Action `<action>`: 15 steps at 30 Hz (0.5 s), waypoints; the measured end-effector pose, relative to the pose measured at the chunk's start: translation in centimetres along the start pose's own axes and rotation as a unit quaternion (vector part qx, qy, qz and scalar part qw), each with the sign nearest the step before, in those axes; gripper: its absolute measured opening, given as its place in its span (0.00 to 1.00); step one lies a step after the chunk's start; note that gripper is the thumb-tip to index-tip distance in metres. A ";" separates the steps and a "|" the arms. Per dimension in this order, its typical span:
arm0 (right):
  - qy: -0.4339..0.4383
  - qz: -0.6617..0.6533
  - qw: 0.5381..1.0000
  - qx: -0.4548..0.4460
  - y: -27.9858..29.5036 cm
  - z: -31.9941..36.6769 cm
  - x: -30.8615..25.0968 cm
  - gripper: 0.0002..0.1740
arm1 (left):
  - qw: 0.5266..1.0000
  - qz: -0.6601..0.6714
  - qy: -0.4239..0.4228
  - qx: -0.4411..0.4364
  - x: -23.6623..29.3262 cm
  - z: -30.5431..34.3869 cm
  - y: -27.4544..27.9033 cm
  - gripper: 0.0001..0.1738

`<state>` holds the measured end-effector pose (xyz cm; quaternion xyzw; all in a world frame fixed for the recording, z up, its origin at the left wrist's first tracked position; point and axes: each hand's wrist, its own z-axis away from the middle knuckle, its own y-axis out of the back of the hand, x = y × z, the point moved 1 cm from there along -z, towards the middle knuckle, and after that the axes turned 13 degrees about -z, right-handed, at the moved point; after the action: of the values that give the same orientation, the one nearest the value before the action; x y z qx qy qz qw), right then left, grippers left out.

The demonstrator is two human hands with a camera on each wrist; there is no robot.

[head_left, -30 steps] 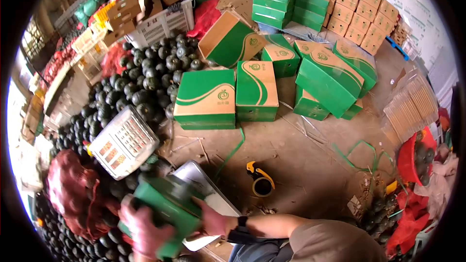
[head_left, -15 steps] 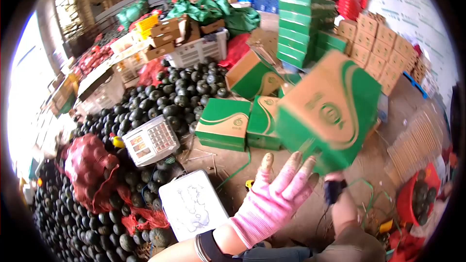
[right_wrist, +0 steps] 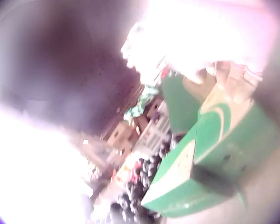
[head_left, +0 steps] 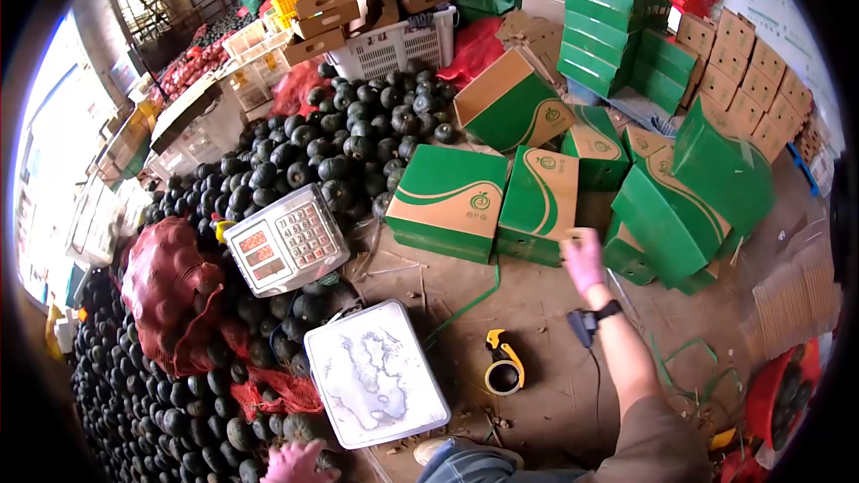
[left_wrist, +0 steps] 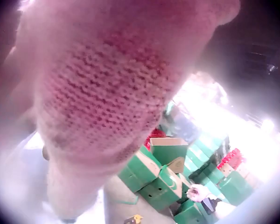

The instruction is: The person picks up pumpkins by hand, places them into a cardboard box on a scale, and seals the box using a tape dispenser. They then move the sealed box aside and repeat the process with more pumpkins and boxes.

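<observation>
My right hand (head_left: 583,261), in a pink glove, reaches forward with nothing in its grasp; in the head view its fingertips overlap the near right corner of a green-and-tan carton (head_left: 539,197). The right wrist view shows its loosely bent fingers (right_wrist: 238,88) over the cartons, partly washed out by glare. Low at the bottom edge of the head view, my gloved left hand (head_left: 300,462) holds nothing, fingers loosely spread over dark green squashes (head_left: 242,434). A green carton (head_left: 725,170) lies tilted on top of the carton pile to the right.
A weighing scale platform (head_left: 376,376) stands before me, its keypad display (head_left: 286,237) behind it. A yellow tape dispenser (head_left: 506,362) lies on the floor. Left are heaped squashes and a red net sack (head_left: 170,282). Stacked green boxes (head_left: 608,13) stand at the back. Green strapping (head_left: 470,304) trails between.
The green carton went from both hands to the right hand, and now lies on the right-hand pile, let go. My left hand has drawn back to the lower left.
</observation>
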<state>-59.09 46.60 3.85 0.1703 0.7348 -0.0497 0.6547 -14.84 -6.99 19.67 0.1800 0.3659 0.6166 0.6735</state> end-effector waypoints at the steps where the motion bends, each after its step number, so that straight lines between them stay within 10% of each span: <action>1: 0.096 0.096 0.987 -0.089 -4.6 1.5 -2.0 0.15 | 1.000 -0.003 -0.001 -0.004 0.3 0.2 -0.5 0.49; 4: 0.261 0.304 0.888 -0.225 -15.0 3.1 -4.8 0.28 | 0.990 0.071 -0.042 0.117 1.9 1.7 -1.7 0.36; 8: 0.153 0.319 0.915 -0.195 -22.1 3.6 -3.6 0.34 | 0.971 0.074 -0.087 0.208 1.2 0.6 -7.6 0.39; 12: 0.259 0.352 0.875 -0.209 -21.1 12.0 -1.3 0.42 | 0.988 0.154 -0.019 0.017 1.4 1.1 -6.7 0.38; 15: 0.422 0.357 0.794 -0.254 -19.1 13.0 -10.8 0.49 | 0.994 0.105 -0.007 -0.039 0.8 0.2 -9.8 0.42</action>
<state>-51.90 22.87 9.78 0.2522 0.8111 0.4530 0.2708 -7.91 -7.92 12.79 0.1958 0.3160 0.6960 0.6144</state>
